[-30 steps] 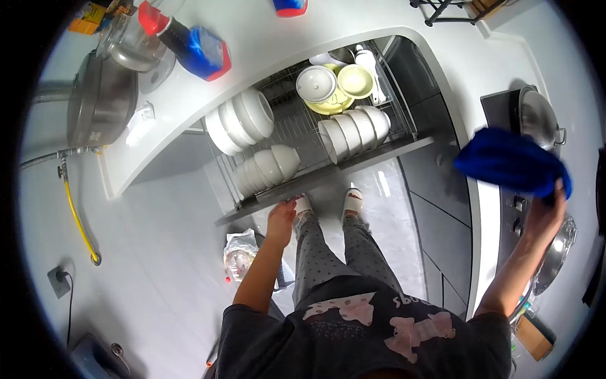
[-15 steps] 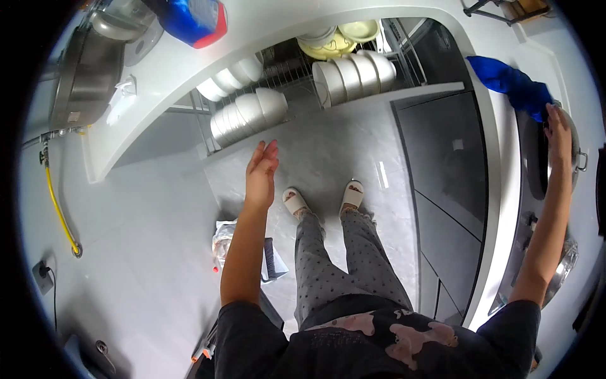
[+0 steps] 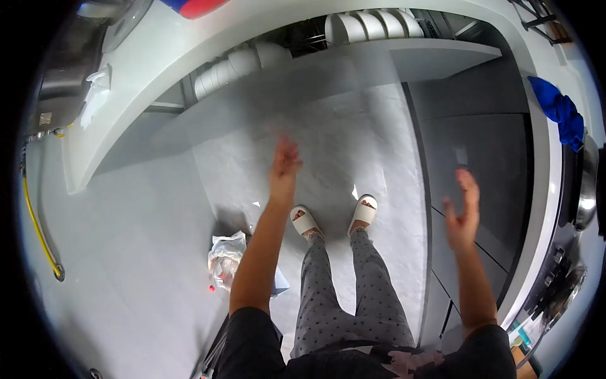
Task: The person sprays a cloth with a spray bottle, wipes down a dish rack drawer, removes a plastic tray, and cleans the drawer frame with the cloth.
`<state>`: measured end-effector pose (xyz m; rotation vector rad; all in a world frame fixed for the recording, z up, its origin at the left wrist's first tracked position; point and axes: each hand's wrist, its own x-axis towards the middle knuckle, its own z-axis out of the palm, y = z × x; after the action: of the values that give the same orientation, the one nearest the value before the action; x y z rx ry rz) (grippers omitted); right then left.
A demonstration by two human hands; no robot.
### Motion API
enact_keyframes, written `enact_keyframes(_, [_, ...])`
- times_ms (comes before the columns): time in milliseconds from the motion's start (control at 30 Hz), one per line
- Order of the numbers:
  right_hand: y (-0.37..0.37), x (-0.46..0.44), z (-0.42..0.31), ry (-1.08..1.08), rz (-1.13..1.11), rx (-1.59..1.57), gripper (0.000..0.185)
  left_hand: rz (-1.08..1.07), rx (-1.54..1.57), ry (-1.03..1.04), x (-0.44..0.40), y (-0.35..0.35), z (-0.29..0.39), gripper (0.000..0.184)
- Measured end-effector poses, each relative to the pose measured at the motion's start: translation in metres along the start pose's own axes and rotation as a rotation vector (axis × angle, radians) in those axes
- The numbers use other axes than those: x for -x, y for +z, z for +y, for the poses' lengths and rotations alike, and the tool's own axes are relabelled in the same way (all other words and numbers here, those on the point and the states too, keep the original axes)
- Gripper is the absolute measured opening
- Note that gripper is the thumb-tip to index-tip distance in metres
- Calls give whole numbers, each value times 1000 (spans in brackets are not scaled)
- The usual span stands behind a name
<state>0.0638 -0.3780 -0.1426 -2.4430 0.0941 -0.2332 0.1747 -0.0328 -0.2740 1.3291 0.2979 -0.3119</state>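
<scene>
My left hand (image 3: 285,165) is raised over the floor, empty, its fingers apart and a little blurred. Over the dark cabinet fronts on the right, my right hand (image 3: 463,211) is empty too, thumb and fingers apart. The blue cloth (image 3: 558,112) lies crumpled on the counter near the stove at the far right, away from both hands. At the top, the drawer (image 3: 442,55) is partly out under the counter edge. White bowls (image 3: 374,26) stand in a row in it, with more white bowls (image 3: 230,68) to the left. Neither hand touches the drawer.
The curved white counter (image 3: 170,54) runs across the top and down the right side. A pan (image 3: 588,183) is on the stove at right. A plastic bag (image 3: 226,258) lies on the floor left of my feet. A yellow hose (image 3: 36,221) hangs at far left.
My right hand has let go of the blue cloth, left on the counter, and moved left over the cabinet fronts. The drawer shows less of its inside. The view has tilted down.
</scene>
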Motion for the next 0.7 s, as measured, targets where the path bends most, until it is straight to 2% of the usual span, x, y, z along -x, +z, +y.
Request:
enact_keyframes(100, [57,-13,-18,82,-75,-39,54,6,-25,-57,10,-10,-42,62])
enact_keyframes(167, [82,-21,-32,148,-117,-100,53,-41,25,-169,28,-12,-55,55])
enact_keyframes(367, [145,-57,-35,68,-147,-139,50,-58,-129,-323,49,-43,-97,54])
enact_keyframes(433, [160,-74,-36,-36,-163,-74,49,-40,-68,-333,45,-61,-111,53])
enact_keyframes(500, [184,-91,-32,-5,-169,-72,48,-8,-8,-337,36,-77,-128,53])
enact_keyframes(700, [280,-134,39,-172,-210,78,48,100,130,-359,-9,-83,-145,45])
